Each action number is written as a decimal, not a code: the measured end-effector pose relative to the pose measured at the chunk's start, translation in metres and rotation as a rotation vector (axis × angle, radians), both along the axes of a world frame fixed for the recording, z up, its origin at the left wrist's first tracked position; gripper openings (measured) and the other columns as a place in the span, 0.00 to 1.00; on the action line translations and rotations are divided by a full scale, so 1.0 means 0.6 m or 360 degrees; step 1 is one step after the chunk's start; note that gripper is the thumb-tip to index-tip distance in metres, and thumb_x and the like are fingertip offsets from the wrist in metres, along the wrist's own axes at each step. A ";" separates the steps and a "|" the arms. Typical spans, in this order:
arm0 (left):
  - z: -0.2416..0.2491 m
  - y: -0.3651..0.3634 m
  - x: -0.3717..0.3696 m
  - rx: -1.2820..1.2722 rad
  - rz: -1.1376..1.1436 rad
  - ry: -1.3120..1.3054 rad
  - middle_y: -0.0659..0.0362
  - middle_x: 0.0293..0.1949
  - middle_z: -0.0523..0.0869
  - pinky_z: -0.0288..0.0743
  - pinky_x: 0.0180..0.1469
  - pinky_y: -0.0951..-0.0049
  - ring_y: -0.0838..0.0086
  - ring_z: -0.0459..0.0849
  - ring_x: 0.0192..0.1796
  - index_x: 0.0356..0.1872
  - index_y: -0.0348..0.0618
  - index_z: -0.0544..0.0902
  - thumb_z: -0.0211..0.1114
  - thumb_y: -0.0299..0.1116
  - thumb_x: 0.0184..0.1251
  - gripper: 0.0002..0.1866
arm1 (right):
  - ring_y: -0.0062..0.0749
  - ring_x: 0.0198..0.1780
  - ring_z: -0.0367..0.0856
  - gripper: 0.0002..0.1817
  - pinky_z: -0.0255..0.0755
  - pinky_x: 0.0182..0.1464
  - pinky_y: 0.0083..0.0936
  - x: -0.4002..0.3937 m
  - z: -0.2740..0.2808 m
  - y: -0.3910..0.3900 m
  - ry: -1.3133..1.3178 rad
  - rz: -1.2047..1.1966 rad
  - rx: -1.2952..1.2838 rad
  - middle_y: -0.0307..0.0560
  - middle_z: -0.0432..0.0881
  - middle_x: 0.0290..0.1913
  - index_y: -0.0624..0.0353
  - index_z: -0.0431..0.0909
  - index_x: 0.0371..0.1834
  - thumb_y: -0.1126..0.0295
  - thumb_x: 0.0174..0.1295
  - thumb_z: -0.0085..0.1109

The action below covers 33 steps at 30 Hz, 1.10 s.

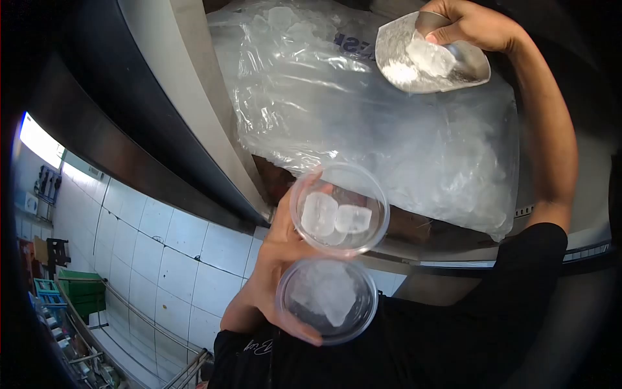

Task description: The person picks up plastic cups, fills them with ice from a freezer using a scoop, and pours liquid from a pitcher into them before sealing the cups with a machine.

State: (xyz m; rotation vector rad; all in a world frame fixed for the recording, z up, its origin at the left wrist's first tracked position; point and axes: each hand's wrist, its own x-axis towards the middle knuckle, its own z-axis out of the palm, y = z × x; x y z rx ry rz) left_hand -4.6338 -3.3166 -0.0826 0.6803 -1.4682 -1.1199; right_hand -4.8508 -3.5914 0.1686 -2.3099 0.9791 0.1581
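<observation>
Background: pale tiled floor (175, 259), dark grout lines, a few specks. Far left, a green bin (83, 292) with blue furniture (48, 292) just beside it; metal rails (146, 318) run along the floor side. Small items around there too blurred to name.

Next rightward, a steel frame (207, 117) slants across the view, at the edge of the compartment where the ice bag lies.

Left hand (275, 253): grasping two clear cups at once, mouths toward the camera, rims touching or nearly so. Upper cup (356, 185): fingers partly behind it, seen through the wall; two blocky ice pieces (335, 217) side by side inside, possibly more beneath. Lower cup (367, 292): thumb along its near side; a cloudy clump of ice (327, 295) inside. Black sleeve (259, 348) below, white script on it.

Centre to right, a large clear plastic ice bag (363, 123), wrinkled and glossy, part of some dark blue lettering near its top. Upper cup overlaps its lower edge in view.

Upper right, right hand (476, 26): clenched on a metal scoop (396, 42), thumb over the inner side. Scoop holds a chunk of ice (431, 59); it overlaps the bag's upper right part, contact with the plastic cannot be told. Bare forearm curves down to a black sleeve.
</observation>
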 end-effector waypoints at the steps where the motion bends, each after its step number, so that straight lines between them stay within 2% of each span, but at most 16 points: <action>1: 0.003 0.004 -0.002 -0.0029 -0.0005 -0.0035 0.41 0.76 0.60 0.58 0.78 0.53 0.49 0.63 0.77 0.72 0.42 0.69 0.88 0.32 0.31 0.57 | 0.35 0.46 0.84 0.17 0.76 0.53 0.29 0.006 0.005 0.016 0.0111 -0.0043 0.0086 0.46 0.86 0.41 0.65 0.83 0.50 0.68 0.61 0.70; 3: 0.007 0.007 -0.008 -0.0069 -0.0004 -0.0083 0.41 0.76 0.59 0.57 0.78 0.52 0.48 0.63 0.77 0.71 0.43 0.70 0.88 0.33 0.30 0.56 | 0.28 0.51 0.82 0.17 0.74 0.57 0.28 0.014 -0.015 0.036 0.0117 0.0026 -0.0129 0.43 0.85 0.44 0.66 0.82 0.48 0.66 0.60 0.71; 4: 0.009 0.008 -0.010 -0.0088 0.0000 -0.0102 0.41 0.76 0.59 0.57 0.78 0.52 0.48 0.63 0.77 0.71 0.43 0.71 0.88 0.33 0.30 0.56 | 0.30 0.52 0.83 0.19 0.74 0.58 0.28 0.020 -0.018 0.064 0.0311 0.0035 -0.0581 0.46 0.85 0.48 0.65 0.82 0.52 0.69 0.59 0.71; 5: 0.012 0.008 -0.012 -0.0095 0.0003 -0.0122 0.40 0.76 0.59 0.57 0.78 0.52 0.48 0.62 0.77 0.71 0.43 0.71 0.88 0.34 0.30 0.56 | 0.36 0.52 0.84 0.20 0.75 0.58 0.30 0.035 -0.024 0.088 0.0457 0.0063 -0.0689 0.49 0.85 0.51 0.64 0.82 0.55 0.70 0.59 0.70; 8: 0.017 0.005 -0.015 -0.0132 0.0035 -0.0174 0.40 0.76 0.58 0.56 0.78 0.52 0.47 0.61 0.77 0.69 0.44 0.73 0.88 0.35 0.29 0.55 | 0.44 0.53 0.85 0.19 0.77 0.57 0.35 0.058 -0.028 0.142 0.0537 0.0189 -0.0820 0.53 0.85 0.50 0.64 0.83 0.55 0.71 0.61 0.68; 11: 0.022 0.004 -0.017 -0.0165 0.0062 -0.0211 0.40 0.77 0.57 0.56 0.78 0.51 0.47 0.61 0.78 0.68 0.45 0.74 0.88 0.36 0.28 0.54 | 0.45 0.51 0.86 0.17 0.78 0.55 0.36 0.060 -0.019 0.155 0.0491 0.0236 -0.0803 0.54 0.87 0.48 0.65 0.85 0.53 0.72 0.61 0.67; 14: 0.026 0.004 -0.019 -0.0192 0.0077 -0.0238 0.39 0.77 0.56 0.56 0.78 0.51 0.46 0.60 0.78 0.67 0.46 0.75 0.88 0.38 0.27 0.53 | 0.44 0.49 0.87 0.17 0.78 0.54 0.36 0.035 -0.043 0.131 0.0200 0.0183 -0.0906 0.54 0.88 0.46 0.65 0.85 0.53 0.73 0.61 0.66; 17: 0.028 0.006 -0.019 -0.0208 0.0097 -0.0256 0.39 0.77 0.56 0.55 0.78 0.50 0.45 0.59 0.78 0.66 0.47 0.77 0.88 0.39 0.27 0.52 | 0.42 0.49 0.87 0.17 0.78 0.55 0.36 0.026 -0.053 0.113 0.0111 0.0143 -0.0854 0.54 0.89 0.45 0.64 0.85 0.54 0.74 0.60 0.66; 21: 0.035 0.011 -0.018 -0.0232 0.0123 -0.0286 0.39 0.78 0.54 0.54 0.78 0.49 0.45 0.58 0.79 0.64 0.49 0.79 0.88 0.41 0.26 0.51 | 0.43 0.48 0.87 0.16 0.77 0.56 0.35 0.032 -0.057 0.102 0.0133 0.0324 -0.0548 0.55 0.89 0.44 0.64 0.85 0.52 0.78 0.60 0.64; 24: 0.038 0.007 -0.019 -0.0255 0.0136 -0.0287 0.38 0.78 0.54 0.54 0.78 0.49 0.44 0.57 0.79 0.63 0.50 0.80 0.89 0.42 0.25 0.51 | 0.44 0.44 0.85 0.13 0.76 0.53 0.35 0.037 -0.084 0.120 -0.0052 0.0670 -0.0747 0.55 0.88 0.41 0.65 0.84 0.49 0.79 0.61 0.62; 28: 0.039 0.005 -0.021 -0.0272 0.0148 -0.0293 0.38 0.78 0.52 0.53 0.78 0.48 0.43 0.56 0.79 0.61 0.51 0.82 0.89 0.44 0.24 0.50 | 0.41 0.46 0.85 0.10 0.76 0.55 0.34 0.042 -0.071 0.125 0.0060 0.0451 -0.0437 0.53 0.88 0.40 0.67 0.84 0.47 0.79 0.62 0.62; 33: 0.042 0.008 -0.023 -0.0285 0.0177 -0.0303 0.37 0.79 0.51 0.53 0.78 0.48 0.42 0.55 0.80 0.59 0.53 0.84 0.89 0.46 0.23 0.48 | 0.41 0.46 0.86 0.12 0.76 0.55 0.35 0.020 -0.069 0.121 -0.0022 0.0384 -0.0651 0.53 0.88 0.40 0.67 0.84 0.49 0.78 0.62 0.63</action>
